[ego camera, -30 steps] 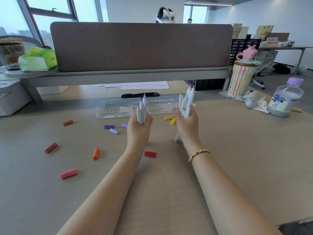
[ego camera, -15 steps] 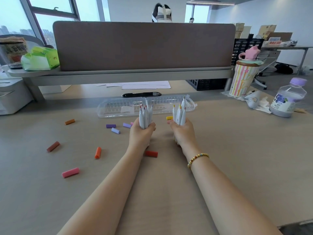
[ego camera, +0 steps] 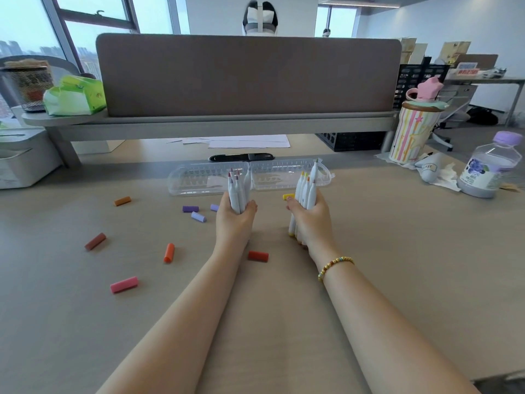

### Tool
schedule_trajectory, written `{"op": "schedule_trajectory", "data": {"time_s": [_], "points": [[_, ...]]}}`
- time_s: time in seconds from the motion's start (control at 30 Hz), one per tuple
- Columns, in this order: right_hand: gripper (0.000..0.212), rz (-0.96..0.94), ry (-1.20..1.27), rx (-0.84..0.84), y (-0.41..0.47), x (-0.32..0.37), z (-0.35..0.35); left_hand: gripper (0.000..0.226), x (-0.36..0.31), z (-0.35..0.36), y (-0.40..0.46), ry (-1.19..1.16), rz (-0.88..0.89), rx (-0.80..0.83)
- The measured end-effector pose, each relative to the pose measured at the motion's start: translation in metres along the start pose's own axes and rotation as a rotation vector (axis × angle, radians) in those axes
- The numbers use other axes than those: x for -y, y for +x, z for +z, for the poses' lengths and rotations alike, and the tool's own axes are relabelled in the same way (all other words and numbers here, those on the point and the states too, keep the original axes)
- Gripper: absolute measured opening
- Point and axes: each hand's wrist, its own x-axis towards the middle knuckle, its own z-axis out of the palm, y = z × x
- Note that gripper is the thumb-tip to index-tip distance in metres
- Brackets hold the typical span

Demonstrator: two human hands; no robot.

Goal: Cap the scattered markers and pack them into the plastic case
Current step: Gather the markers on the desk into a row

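Left hand [ego camera: 234, 220] grips a bundle of white-barrelled uncapped markers [ego camera: 237, 191], tips up; right hand [ego camera: 311, 220] grips a second bundle [ego camera: 305, 191], its butts resting on the matte wooden desk [ego camera: 397, 265]. Just beyond both hands lies the clear ribbed plastic case [ego camera: 204, 177], open. Eight short cylindrical caps lie left of and between the hands: brown [ego camera: 122, 201], two purple [ego camera: 190, 209], maroon [ego camera: 95, 241], orange [ego camera: 169, 252], pink [ego camera: 124, 284], red [ego camera: 258, 256], yellow [ego camera: 288, 197].

Case [ego camera: 210, 177] behind hands; caps [ego camera: 124, 284] scattered left.
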Motion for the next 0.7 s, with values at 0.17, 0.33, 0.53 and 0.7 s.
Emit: {"op": "schedule_trajectory", "data": {"time_s": [0.17,0.33,0.53,0.7], "points": [[0.013,-0.018,-0.021,-0.033,-0.001,-0.001,0.001,0.015,0.002,0.002,0.001,0.085,-0.050,0.061],[0.013,0.066,-0.105,0.064,-0.005,0.002,0.003,0.016,0.005,0.002,0.001,0.244,-0.105,0.117],[0.007,0.082,-0.245,0.105,-0.011,0.017,0.010,0.016,-0.009,-0.023,-0.001,0.308,-0.117,0.072],[0.015,0.078,-0.330,0.355,-0.036,0.050,0.057,0.020,-0.029,-0.089,0.021,0.567,-0.021,-0.050]]}}
